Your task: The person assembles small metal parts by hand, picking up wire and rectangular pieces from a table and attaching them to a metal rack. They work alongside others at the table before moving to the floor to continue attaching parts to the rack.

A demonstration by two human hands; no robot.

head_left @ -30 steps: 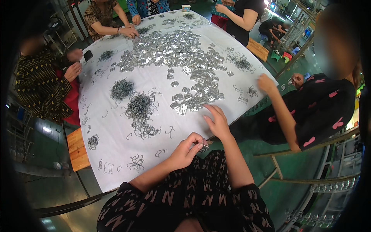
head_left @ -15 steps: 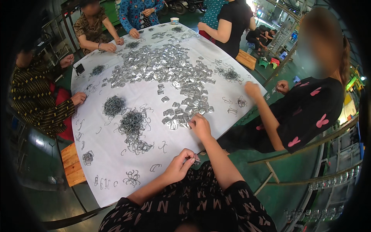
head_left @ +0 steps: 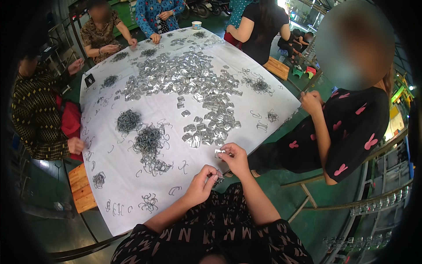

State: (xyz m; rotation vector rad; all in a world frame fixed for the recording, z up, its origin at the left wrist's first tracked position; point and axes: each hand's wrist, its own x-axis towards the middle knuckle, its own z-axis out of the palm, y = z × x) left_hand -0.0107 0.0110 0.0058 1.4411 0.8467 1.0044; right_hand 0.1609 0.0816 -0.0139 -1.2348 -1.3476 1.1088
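At the table's near edge my left hand [head_left: 202,184] is closed in a pinch on small metal pieces [head_left: 218,180], partly hidden by the fingers. Close beside it, a little farther in, my right hand [head_left: 235,158] grips a shiny flat metal piece [head_left: 219,152] between thumb and fingers. Just beyond lies the near end of a long pile of similar silver metal pieces [head_left: 213,125]. To the left, a tangled heap of thin grey wire hooks [head_left: 149,141] rests on the white table cover [head_left: 189,224].
Another wire hook heap [head_left: 128,120] and loose hooks [head_left: 149,202] lie on the left. A co-worker in a black top [head_left: 347,127] stands close at right; several others surround the table. A wooden bench [head_left: 81,188] stands at the left edge, and a paper cup [head_left: 196,25] at the far end.
My right hand has drawn back from the pile's near end toward my left hand, bringing a metal piece. My left hand has risen slightly. The right co-worker's hand has pulled back from the table.
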